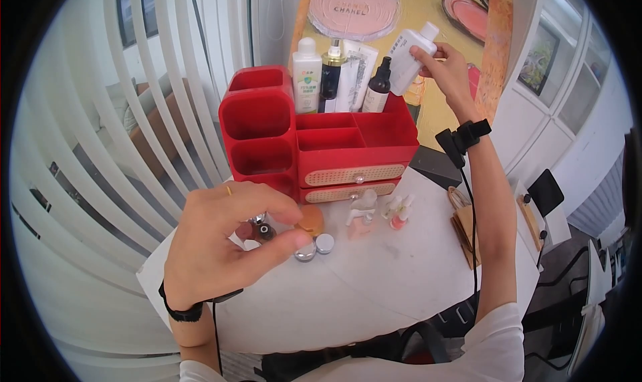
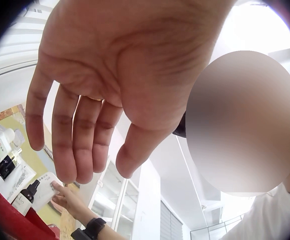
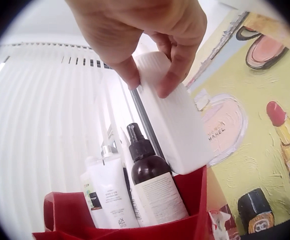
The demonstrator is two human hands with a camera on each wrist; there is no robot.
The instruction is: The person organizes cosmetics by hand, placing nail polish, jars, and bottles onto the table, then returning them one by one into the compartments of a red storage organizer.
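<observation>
My right hand (image 1: 447, 71) pinches a white bottle (image 1: 403, 68) with a white cap near its top. It holds the bottle tilted over the back right corner of a red desktop organizer (image 1: 317, 163). In the right wrist view the base of the white bottle (image 3: 187, 150) is close to the organizer's red wall, beside a dark spray bottle (image 3: 157, 192). A white tube (image 1: 360, 71), a dark pump bottle (image 1: 330, 78) and a green-labelled white bottle (image 1: 307, 81) stand in the back row. My left hand (image 1: 217, 241) is empty, fingers loosely bent, above small cosmetics in front of the organizer.
On the white table (image 1: 374, 282) are silver-lidded jars (image 1: 325, 243), an orange round item (image 1: 311, 219), a pink perfume bottle (image 1: 360, 227) and small nail polish bottles (image 1: 399, 218). A painting (image 1: 354, 11) stands behind the organizer. Vertical blinds (image 1: 100, 201) hang at the left.
</observation>
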